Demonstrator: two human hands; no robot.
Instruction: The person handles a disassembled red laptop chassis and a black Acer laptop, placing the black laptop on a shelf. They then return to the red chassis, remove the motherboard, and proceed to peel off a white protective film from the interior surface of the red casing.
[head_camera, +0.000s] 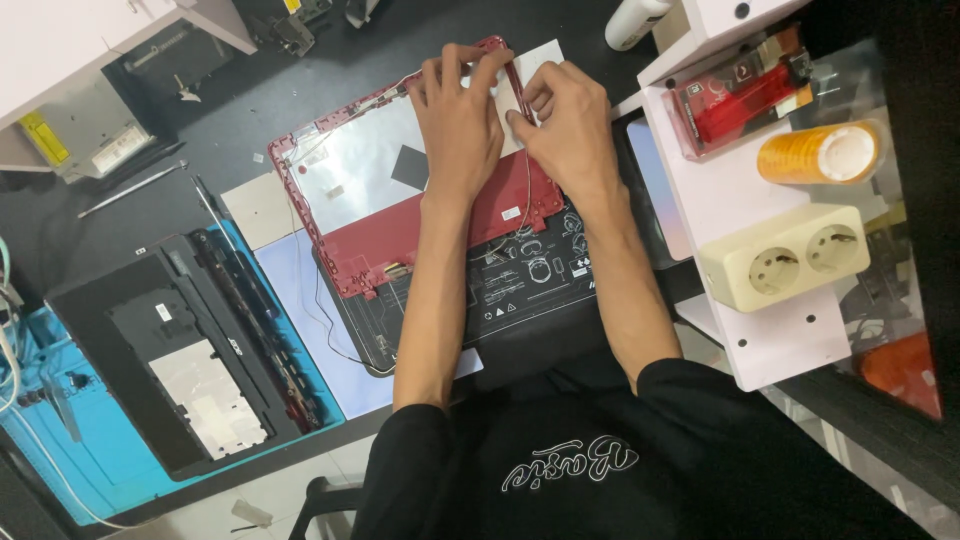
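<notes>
The red plastic laptop lid shell (400, 215), lined inside with a silver foil sheet, lies open-side up on the black worktop (300, 80), resting partly on a black printed work mat (520, 285). Both hands work at its far right corner. The left hand (458, 125) lies flat on the foil lining, fingers curled over the shell's far edge, pressing it down rather than gripping. The right hand (565, 125) is pinched closed, thumb and forefinger on a thin strip at the red rim beside a white rectangular pad (530, 70); what exactly it nips is too small to tell. A small dark square patch (410, 167) sits on the foil near the left wrist. Thin wires (320, 310) trail from the shell's near edge over a pale blue mat (305, 300).

Left of this, a black laptop base chassis (190, 355) lies on a bright blue mat (110, 470), with a foil patch in its bay. A thin metal rod (130, 190) lies on the worktop beyond it.

To the right, a white shelf unit (770, 340) carries a cream double socket block (785, 255). Behind it a clear plastic tray (740, 95) holds a red packaged item, and an orange roll of tape (820, 152) lies on its side next to the tray. A white bottle (632, 20) stands at the far edge.
</notes>
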